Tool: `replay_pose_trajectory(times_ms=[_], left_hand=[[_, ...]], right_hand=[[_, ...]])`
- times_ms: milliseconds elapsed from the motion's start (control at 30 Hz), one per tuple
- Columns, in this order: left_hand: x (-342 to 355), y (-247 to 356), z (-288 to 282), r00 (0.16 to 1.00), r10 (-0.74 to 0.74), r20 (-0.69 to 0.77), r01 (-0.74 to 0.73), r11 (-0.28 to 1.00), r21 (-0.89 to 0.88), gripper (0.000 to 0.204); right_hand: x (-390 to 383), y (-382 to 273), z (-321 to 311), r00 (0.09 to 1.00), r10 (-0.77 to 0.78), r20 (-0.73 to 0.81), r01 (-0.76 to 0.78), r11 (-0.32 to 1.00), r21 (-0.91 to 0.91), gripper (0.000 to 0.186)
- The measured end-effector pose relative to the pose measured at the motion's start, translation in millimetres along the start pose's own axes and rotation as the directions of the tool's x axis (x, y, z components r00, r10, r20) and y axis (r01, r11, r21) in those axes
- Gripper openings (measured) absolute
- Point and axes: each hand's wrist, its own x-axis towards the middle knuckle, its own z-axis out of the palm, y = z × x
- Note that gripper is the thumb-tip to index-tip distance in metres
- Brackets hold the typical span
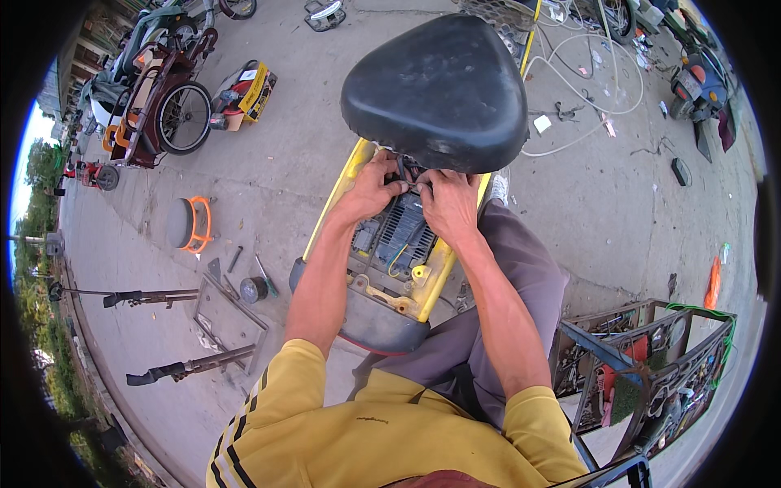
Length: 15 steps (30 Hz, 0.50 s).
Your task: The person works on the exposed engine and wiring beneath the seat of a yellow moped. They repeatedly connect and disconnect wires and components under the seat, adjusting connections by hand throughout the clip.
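Observation:
I lean over a yellow-framed electric scooter (442, 281) with its black seat (439, 85) tipped up at the far end. Below the seat, the body lies open and shows a finned grey metal box (409, 230) with a yellow wire (395, 262) across it. My left hand (370, 193) reaches in from the left, thumb and fingers pinched at a thin wire just beyond the box. Opposite it, my right hand (449, 202) pinches at the same spot, fingertips close to the left ones. The seat's edge shades this spot, and the wire's ends are hidden.
A stool with an orange frame (200, 225), a roll of tape (254, 289) and hand tools lie left, near a metal frame (232, 321). At right stands a rack of tools and parts (643, 366). A pale hose (639, 81) loops behind; a tricycle (183, 118) stands far left.

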Motion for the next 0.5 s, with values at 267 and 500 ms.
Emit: replay_pose_trajectory(times_ms=[267,500], left_hand=[[3.4,-8.6,3.6,0.999,-0.051,-0.020,0.050,0.996,-0.073,0.009],[4.4,-4.5,2.3,0.992,-0.129,-0.018,0.126,0.986,-0.105,0.014]], right_hand=[[0.2,0.4,-0.4,0.999,-0.032,-0.001,0.032,0.999,0.005,0.009],[0.6,1.6,-1.8,0.999,-0.028,0.015,0.028,0.999,0.034,0.011]])
